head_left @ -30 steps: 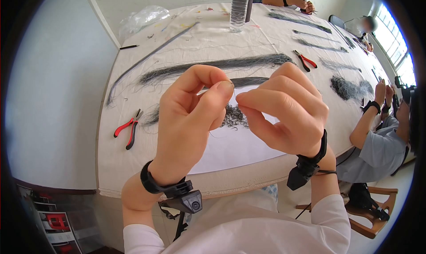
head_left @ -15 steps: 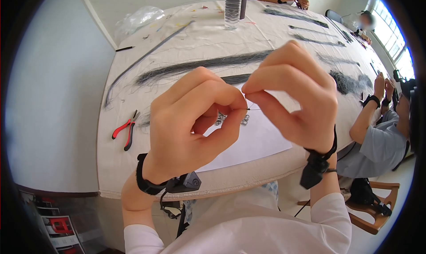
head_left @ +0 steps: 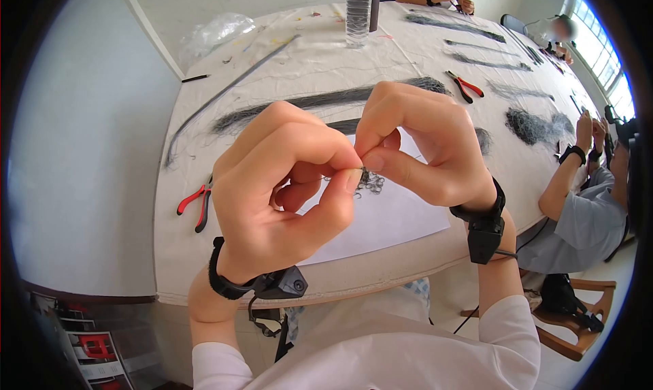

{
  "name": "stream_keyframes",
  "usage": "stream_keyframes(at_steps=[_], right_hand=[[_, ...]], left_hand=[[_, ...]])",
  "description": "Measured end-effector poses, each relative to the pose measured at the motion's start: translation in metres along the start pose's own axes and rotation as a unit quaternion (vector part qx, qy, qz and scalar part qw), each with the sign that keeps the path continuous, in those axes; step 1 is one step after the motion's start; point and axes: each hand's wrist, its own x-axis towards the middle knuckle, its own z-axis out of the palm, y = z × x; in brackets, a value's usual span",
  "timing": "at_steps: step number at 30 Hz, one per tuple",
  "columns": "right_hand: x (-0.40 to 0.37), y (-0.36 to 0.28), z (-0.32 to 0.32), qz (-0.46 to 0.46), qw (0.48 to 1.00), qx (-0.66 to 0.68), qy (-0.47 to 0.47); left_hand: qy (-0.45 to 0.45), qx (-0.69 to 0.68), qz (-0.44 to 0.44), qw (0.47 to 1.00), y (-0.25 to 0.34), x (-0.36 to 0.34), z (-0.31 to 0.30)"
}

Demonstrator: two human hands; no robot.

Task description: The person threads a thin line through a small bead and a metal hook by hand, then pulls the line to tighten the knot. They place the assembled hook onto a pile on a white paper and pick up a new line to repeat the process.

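Observation:
My left hand [head_left: 275, 179] is raised over the table, its thumb and index finger pinched on a thin dark wire [head_left: 364, 169]. Right beside those fingertips, the thumb and index finger of my right hand [head_left: 427, 148] are closed at the same spot, apparently on the wire too; the exact grip is too small to make out. Beneath the fingertips, a small pile of metal rings [head_left: 373, 184] lies on a white sheet of paper [head_left: 408, 213]. My hands partly cover the sheet and a dark wire bundle [head_left: 343, 126] behind it.
Red-and-black pliers [head_left: 202, 205] lie left, another pair of pliers [head_left: 467, 88] lies behind my right hand. Long wire bundles [head_left: 326, 99] cross the cloth-covered table [head_left: 183, 254]. A water bottle [head_left: 358, 15] stands at the back. Other people sit at the far side and right, one showing a forearm [head_left: 568, 165].
My right hand has come down and left, its fingertips now meeting those of my left hand. My left hand has shifted slightly left. The pliers behind my right hand have come into view.

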Motion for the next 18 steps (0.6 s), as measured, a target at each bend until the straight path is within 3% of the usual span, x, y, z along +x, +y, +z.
stream_keyframes(at_steps=[4,7,9,12,16,18], right_hand=[[0.000,-0.001,0.005,-0.029,1.000,-0.008,0.000],[-0.001,-0.002,0.011,-0.070,0.997,-0.031,0.022],[-0.001,-0.003,0.019,-0.134,0.984,-0.077,0.083],[-0.003,-0.012,0.028,-0.148,0.970,-0.145,0.130],[-0.005,-0.012,0.034,-0.180,0.949,-0.207,0.156],[-0.006,-0.010,0.035,-0.222,0.931,-0.240,0.163]], left_hand=[[0.019,0.010,0.007,1.000,0.001,0.001,0.001],[0.086,-0.013,0.070,0.994,-0.007,0.005,0.006],[0.104,0.001,0.078,0.992,-0.008,0.004,0.006],[0.119,0.017,0.076,0.990,-0.009,0.004,0.006],[0.128,0.022,0.061,0.990,-0.004,0.002,0.005],[0.084,0.067,0.041,0.993,0.000,-0.002,0.003]])
